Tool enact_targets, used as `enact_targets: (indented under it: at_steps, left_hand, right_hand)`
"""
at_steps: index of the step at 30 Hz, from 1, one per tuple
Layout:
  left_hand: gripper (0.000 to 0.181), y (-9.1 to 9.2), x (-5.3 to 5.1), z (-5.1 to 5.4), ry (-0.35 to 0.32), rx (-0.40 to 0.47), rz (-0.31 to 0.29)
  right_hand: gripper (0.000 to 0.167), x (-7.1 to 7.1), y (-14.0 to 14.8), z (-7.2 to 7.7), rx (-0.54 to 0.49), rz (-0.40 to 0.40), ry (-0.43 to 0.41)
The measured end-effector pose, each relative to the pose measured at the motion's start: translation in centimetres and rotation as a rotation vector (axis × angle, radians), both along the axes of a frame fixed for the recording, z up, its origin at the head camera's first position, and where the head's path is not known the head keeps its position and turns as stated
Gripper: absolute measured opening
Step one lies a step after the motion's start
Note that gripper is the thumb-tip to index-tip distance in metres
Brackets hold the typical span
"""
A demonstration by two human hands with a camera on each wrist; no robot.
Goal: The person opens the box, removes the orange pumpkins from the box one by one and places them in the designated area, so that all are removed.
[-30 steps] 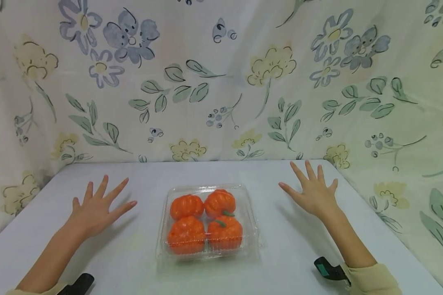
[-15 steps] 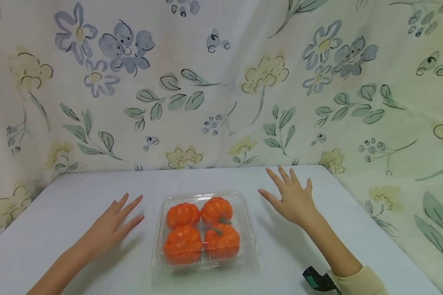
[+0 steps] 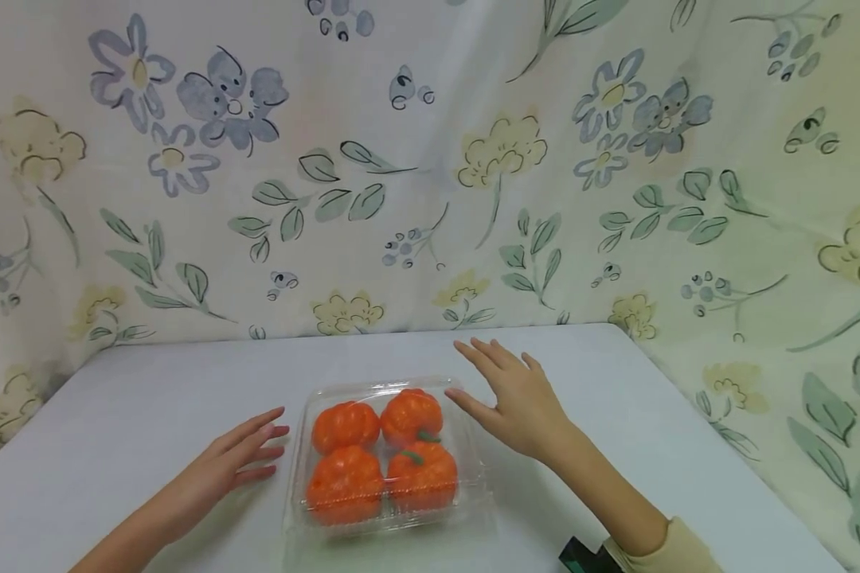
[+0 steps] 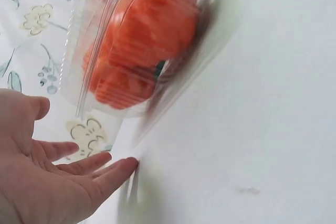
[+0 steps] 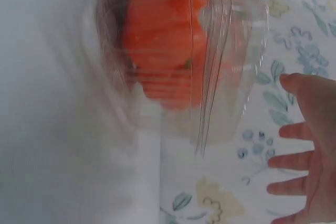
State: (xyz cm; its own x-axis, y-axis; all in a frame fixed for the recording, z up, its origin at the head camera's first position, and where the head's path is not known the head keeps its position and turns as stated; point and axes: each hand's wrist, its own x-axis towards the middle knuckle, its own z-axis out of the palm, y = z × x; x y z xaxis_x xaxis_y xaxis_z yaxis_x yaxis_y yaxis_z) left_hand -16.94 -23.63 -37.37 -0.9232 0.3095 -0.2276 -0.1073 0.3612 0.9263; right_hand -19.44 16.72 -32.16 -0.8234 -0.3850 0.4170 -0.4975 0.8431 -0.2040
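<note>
A clear plastic clamshell box (image 3: 473, 469) with a closed lid sits mid-table, holding several orange pumpkins (image 3: 345, 485), some with green stems. To its left is my left hand (image 3: 215, 473), fingers extended and a small gap short of the box wall. My right hand (image 3: 519, 402) hovers by the box's far right corner, fingers spread, its thumb tip overlapping the rim in the head view. In the left wrist view the left hand (image 4: 58, 171) is apart from the box (image 4: 100, 40). The right wrist view shows the right hand (image 5: 315, 150) also apart from it.
The white table (image 3: 150, 406) extends around the box on all sides. A floral curtain (image 3: 430, 199) hangs behind the table and along its right side. A black device (image 3: 588, 557) is strapped at the right sleeve.
Both hands have moved inward from wide apart toward the box's two sides. The left hand has turned from palm-down and spread to side-on. The head view has shifted slightly; the box stays in place.
</note>
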Motion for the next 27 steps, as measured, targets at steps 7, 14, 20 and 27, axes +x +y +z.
enact_targets:
  at_steps: [7, 14, 20, 27]
  left_hand:
    - [0.076, 0.4, 0.7, -1.0, -0.172, 0.159, 0.062]
    - [0.058, -0.5, 0.4, -2.7, -0.28, 0.396, -0.03]
    - [0.041, -0.9, 0.5, -3.0, -0.316, 0.436, -0.081]
    - [0.024, -0.5, 1.1, -2.6, -0.357, 0.474, -0.18]
  right_hand:
    - [0.065, 1.4, -2.7, 0.1, -0.024, 0.143, 0.047]
    - [0.06, 2.6, -5.0, -0.2, -0.059, 0.24, 0.032]
    - [0.054, 3.2, -6.6, -0.8, -0.029, 0.334, 0.082]
    - [0.051, 4.0, -8.2, -1.6, -0.02, 0.437, 0.144]
